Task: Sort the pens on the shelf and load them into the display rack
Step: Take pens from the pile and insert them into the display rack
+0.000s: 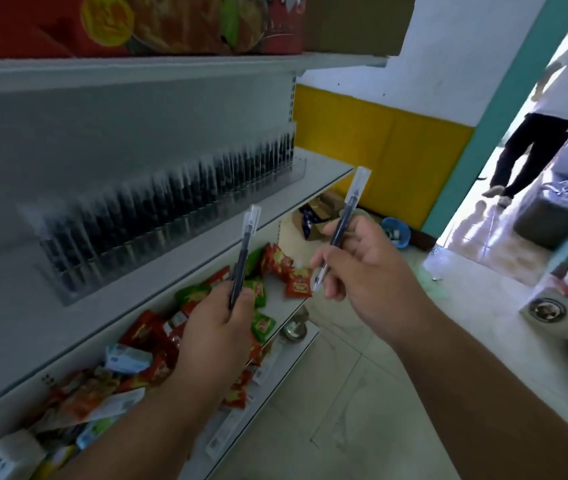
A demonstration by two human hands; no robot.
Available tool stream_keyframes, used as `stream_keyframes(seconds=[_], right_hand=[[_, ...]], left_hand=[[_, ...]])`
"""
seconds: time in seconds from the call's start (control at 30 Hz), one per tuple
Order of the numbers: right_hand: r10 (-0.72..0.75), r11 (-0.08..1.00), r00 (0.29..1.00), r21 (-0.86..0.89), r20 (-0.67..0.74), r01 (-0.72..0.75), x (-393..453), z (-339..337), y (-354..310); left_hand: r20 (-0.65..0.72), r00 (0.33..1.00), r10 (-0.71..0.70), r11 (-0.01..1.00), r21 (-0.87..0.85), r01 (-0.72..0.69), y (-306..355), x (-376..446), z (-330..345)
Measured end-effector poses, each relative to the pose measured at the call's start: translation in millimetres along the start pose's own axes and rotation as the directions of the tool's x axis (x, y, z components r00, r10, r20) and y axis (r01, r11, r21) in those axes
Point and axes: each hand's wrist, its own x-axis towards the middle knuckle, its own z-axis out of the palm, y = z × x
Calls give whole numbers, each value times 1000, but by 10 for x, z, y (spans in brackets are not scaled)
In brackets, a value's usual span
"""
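A clear display rack runs along the middle white shelf, filled with several dark pens standing upright. My left hand grips dark pens with clear caps, caps pointing up, in front of the shelf edge. My right hand holds another dark pen with a clear cap upright, and a second pen's clear cap sticks out below its fingers. Both hands are in front of the rack and apart from it.
The lower shelf carries several red and green snack packets. Red boxes sit on the top shelf. Cardboard boxes and a blue basket lie on the floor by the yellow wall. A person walks in the doorway at right.
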Motion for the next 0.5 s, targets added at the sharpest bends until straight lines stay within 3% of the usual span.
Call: stream_keyframes(seconds=[0.2, 0.3, 0.5], right_hand=[[-46, 980, 995, -198, -87, 28, 757, -221, 105], [-7, 950, 990, -311, -139, -37, 1060, -314, 261], [-57, 922, 991, -387, -119, 7, 1794, -452, 624]], left_hand=[[71, 997, 26, 1000, -5, -26, 130, 844, 385], [76, 996, 54, 998, -15, -53, 204, 1160, 501], [-23, 998, 65, 997, -44, -66, 204, 1672, 755]])
